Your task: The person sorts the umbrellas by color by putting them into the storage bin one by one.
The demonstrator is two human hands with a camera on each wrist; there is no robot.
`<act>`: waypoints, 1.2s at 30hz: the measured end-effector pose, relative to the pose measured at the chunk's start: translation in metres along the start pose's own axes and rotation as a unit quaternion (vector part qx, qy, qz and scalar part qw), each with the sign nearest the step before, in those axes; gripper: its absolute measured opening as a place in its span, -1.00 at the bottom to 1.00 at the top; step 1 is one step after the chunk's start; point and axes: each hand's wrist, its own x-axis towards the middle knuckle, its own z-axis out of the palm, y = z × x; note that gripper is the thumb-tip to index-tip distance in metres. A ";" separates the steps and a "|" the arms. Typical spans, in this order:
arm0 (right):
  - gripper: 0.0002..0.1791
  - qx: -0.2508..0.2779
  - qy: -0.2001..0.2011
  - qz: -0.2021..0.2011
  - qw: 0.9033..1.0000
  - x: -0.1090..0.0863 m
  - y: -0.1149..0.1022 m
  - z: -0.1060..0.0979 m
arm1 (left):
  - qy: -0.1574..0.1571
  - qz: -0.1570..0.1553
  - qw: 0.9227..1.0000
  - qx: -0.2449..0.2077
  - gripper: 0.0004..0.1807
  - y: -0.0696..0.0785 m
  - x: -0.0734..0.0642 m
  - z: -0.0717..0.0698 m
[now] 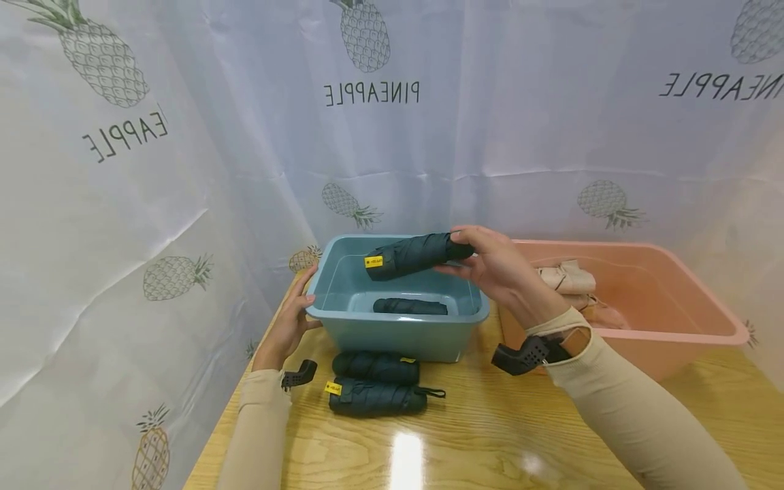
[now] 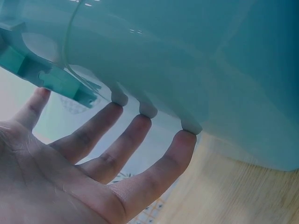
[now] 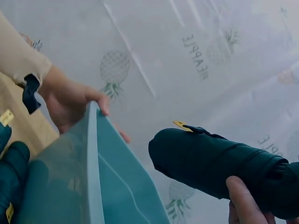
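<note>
My right hand (image 1: 490, 262) holds a folded dark green umbrella (image 1: 416, 255) by one end, tilted above the blue basin (image 1: 392, 337). A yellow tag (image 1: 373, 261) hangs at the umbrella's other end. In the right wrist view, a fingertip presses the side of this umbrella (image 3: 201, 158). A second dark umbrella (image 1: 410, 307) lies on the basin's floor. My left hand (image 1: 290, 323) is at the basin's left side, a digit at its rim. The left wrist view shows this hand's fingers (image 2: 173, 154) extended, with their tips against the outer wall.
Two more folded umbrellas, one behind (image 1: 373, 367) and one in front (image 1: 376, 398), lie on the wooden table (image 1: 465, 435) before the basin. To the right stands a larger pink basin (image 1: 661, 292) with beige folded items (image 1: 566, 278) inside. A pineapple-print curtain (image 1: 429, 150) hangs behind both.
</note>
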 end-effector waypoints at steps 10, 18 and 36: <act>-0.69 0.001 0.076 0.038 0.996 0.046 0.004 -0.004 | 0.005 -0.003 1.000 0.001 -0.26 -0.002 0.000 0.004; -0.48 -0.040 0.105 0.052 0.992 0.074 0.012 -0.009 | 0.006 -0.002 1.000 0.001 -0.22 0.000 0.001 0.006; -0.64 -0.111 0.138 0.067 0.982 0.114 0.038 -0.007 | 0.012 -0.004 1.000 -0.001 -0.26 0.004 -0.003 0.005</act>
